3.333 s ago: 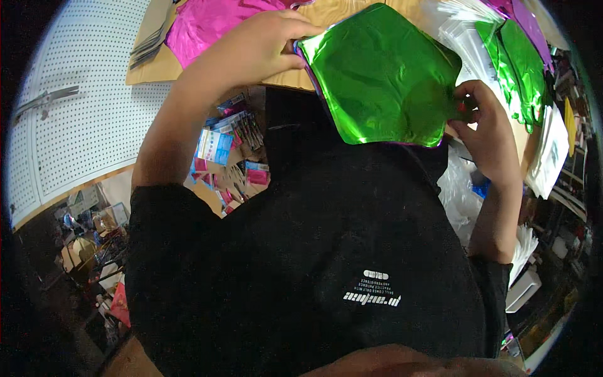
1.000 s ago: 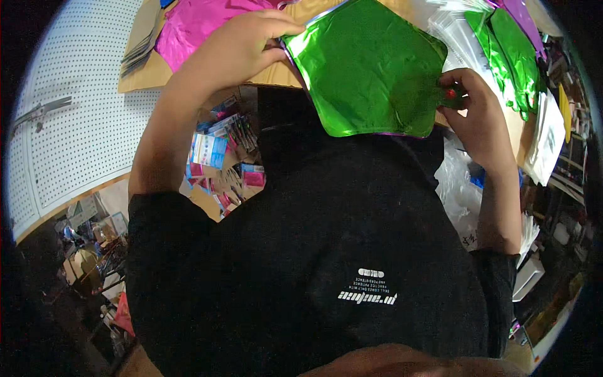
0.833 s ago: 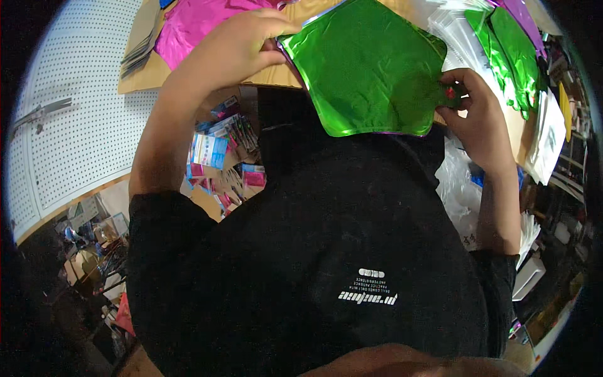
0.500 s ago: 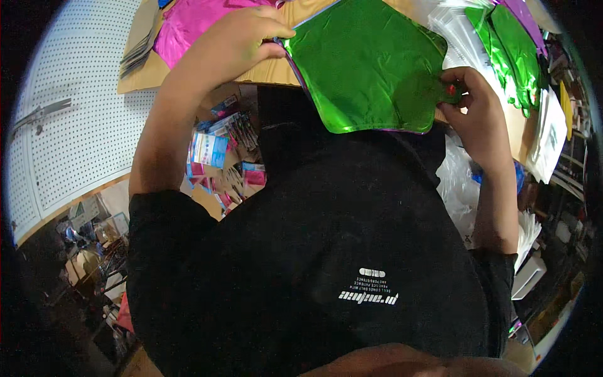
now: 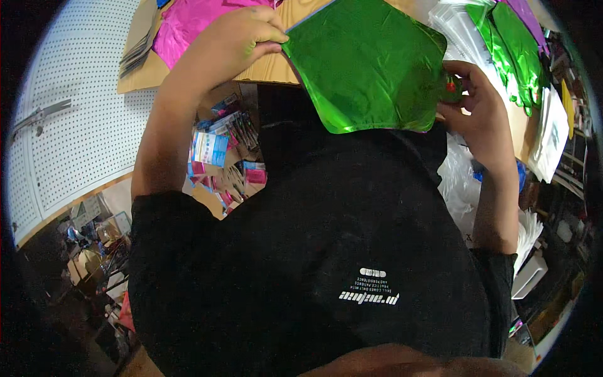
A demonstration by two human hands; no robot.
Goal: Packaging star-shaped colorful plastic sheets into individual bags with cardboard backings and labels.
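My left hand (image 5: 242, 34) pinches 1 corner of the green foil balloon (image 5: 367, 63); my right hand (image 5: 474, 103) grips its opposite edge — pink foil (image 5: 188, 28) lies just beyond my left hand.

I see a round fisheye picture ringed by a black border, with straight edges bowing near the rim. Light is bright and even from above at the top, where the green foil balloon (image 5: 367, 63) throws soft glare off its creases and the white pegboard (image 5: 75, 119) looks nearly washed out. My black shirt (image 5: 314, 264) reads as a dark, detail-poor mass. The lower left is dim and slightly blurred.
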